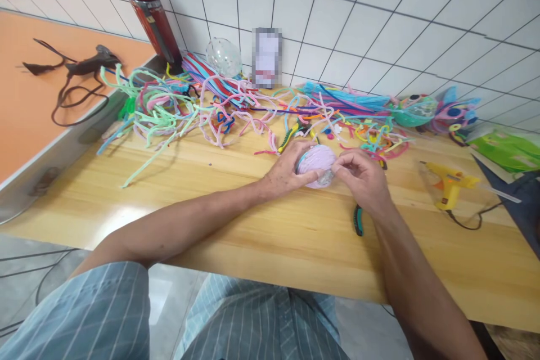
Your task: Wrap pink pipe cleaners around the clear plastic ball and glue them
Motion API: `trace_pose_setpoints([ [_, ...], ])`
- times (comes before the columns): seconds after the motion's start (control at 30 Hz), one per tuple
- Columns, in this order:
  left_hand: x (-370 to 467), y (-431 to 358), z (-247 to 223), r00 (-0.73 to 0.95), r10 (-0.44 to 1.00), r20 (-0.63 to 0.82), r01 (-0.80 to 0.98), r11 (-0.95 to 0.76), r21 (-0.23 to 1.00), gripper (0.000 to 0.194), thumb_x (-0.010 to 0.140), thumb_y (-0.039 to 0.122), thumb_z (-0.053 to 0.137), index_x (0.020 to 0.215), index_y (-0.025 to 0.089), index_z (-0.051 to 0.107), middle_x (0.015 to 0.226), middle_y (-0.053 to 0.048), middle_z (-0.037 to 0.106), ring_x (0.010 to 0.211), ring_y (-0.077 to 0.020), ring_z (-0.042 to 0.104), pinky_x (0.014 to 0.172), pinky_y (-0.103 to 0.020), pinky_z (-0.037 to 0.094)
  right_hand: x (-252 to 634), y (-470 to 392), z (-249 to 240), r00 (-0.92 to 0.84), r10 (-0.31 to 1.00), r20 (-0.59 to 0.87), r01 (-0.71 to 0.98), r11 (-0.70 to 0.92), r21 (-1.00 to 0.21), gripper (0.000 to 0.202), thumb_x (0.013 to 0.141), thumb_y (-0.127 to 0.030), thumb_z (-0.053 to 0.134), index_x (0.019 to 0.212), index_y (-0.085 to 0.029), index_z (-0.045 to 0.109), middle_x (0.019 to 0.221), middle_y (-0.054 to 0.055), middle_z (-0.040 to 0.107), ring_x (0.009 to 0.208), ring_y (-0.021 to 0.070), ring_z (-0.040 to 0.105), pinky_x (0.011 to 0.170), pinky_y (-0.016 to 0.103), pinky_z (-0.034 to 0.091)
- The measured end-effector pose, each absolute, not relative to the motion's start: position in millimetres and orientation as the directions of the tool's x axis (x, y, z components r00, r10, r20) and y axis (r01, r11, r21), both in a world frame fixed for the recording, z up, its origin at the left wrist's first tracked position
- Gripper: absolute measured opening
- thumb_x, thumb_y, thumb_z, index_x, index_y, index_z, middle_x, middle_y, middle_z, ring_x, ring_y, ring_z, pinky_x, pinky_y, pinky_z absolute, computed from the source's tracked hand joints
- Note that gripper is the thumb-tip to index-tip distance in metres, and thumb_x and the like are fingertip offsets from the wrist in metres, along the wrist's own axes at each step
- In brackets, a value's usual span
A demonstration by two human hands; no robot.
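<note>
A clear ball wrapped in lilac pipe cleaner [317,162] rests low over the table, its near right side still showing bare. My left hand [291,169] is wrapped round the ball's left side, thumb in front. At the ball's right edge, my right hand [363,177] has thumb and forefinger pinched together; what they hold, if anything, is too small to make out. Under the right hand lies a tool with a dark green handle [358,220], partly hidden. Yellow-and-green-handled pliers [288,138] lie just behind the left hand.
Loose pipe cleaners [160,107] tangle along the back, with bundles [350,102] by the wall. A yellow glue gun [451,183] with its cord lies at right. A red flask [151,22], a clear ball [223,57] and a phone [267,57] stand behind. A black glue gun [95,61] lies left.
</note>
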State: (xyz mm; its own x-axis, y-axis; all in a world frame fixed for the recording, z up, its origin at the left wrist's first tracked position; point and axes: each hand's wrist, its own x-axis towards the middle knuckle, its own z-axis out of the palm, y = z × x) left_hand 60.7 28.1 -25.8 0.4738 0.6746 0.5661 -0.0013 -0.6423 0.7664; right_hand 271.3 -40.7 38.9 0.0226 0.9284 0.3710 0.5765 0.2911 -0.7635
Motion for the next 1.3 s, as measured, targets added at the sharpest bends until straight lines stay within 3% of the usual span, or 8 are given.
trace_pose_setpoints([
  [1.07, 58.7, 27.8, -22.7, 0.496, 0.693, 0.523, 0.005, -0.605, 0.796, 0.069, 0.094, 0.06, 0.073, 0.147, 0.02, 0.053, 0.149, -0.019, 0.059, 0.147, -0.0337, 0.054, 0.127, -0.054, 0.043, 265.3, -40.6, 30.9, 0.116, 0.925, 0.362, 0.569, 0.237, -0.788, 0.014, 0.084, -0.035, 0.073, 0.075, -0.026, 0.066, 0.083, 0.001, 0.066, 0.08, 0.0195, 0.062, 0.072, 0.035, 0.048],
  [1.3, 54.5, 28.6, -23.8, 0.551, 0.651, 0.521, 0.001, -0.626, 0.78, 0.069, 0.097, 0.05, 0.069, 0.154, 0.022, 0.045, 0.158, -0.02, 0.052, 0.154, -0.0346, 0.047, 0.131, -0.057, 0.037, 267.4, -40.2, 29.6, 0.13, 0.93, 0.344, 0.566, 0.215, -0.796, 0.013, 0.085, -0.035, 0.073, 0.077, -0.026, 0.068, 0.083, 0.001, 0.066, 0.08, 0.0194, 0.062, 0.073, 0.036, 0.047],
])
